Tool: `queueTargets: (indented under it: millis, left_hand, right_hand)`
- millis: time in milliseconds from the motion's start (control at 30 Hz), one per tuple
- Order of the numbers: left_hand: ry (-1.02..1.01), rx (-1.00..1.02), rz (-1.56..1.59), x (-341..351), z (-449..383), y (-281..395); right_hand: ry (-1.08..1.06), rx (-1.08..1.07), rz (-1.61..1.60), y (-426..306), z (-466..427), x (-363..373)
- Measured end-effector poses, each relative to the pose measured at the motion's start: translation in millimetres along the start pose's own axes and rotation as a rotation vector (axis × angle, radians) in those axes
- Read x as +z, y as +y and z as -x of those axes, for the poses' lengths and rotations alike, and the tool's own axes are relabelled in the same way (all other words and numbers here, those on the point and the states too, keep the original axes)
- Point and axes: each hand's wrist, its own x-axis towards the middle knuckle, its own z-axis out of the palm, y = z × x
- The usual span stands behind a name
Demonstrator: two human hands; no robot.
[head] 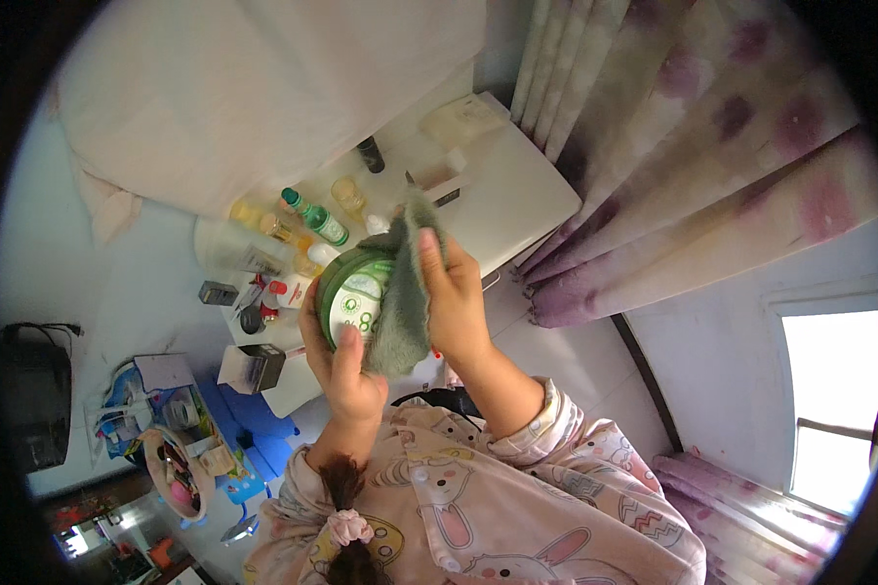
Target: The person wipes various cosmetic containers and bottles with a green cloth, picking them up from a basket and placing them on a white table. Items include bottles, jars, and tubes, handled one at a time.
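My left hand (347,380) holds a round green jar (358,296) with a white label that bears writing. Its thumb presses on the label side. In my right hand (457,307) is a fuzzy green cloth (406,322), pinched under the thumb and lying against the jar's right side. The fingers behind the jar and cloth are mostly hidden. Beyond my hands, on a white tabletop (519,197), stand a green bottle (322,219), a clear jar with yellowish contents (349,196) and a gold-capped bottle (274,228).
A dark cylinder (371,155) and a small open box (443,186) are farther back. To the left sit a red-and-white tube (287,292), a black-and-white box (256,368) and a basket of small items (179,475). A floral curtain (673,153) hangs at the right.
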Motion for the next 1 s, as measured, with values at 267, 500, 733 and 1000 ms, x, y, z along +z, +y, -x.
queueTargets:
  millis: [267, 500, 733, 1000]
  left_hand:
    - [0.014, -0.37, 0.398, -11, 6, -31]
    - [-0.021, -0.457, 0.12, -19, 18, -64]
    - [0.152, -0.8, 0.025, 7, -13, -94]
    - [0.131, -1.167, 0.208, -7, -41, -240]
  right_hand:
    - [-0.189, 0.367, -0.841, 74, 30, -20]
    - [0.063, 0.019, -0.124, 102, 29, -41]
    - [0.334, 0.385, 0.639, 157, 21, -136]
    - [0.147, -0.532, 1.496, 25, 34, -187]
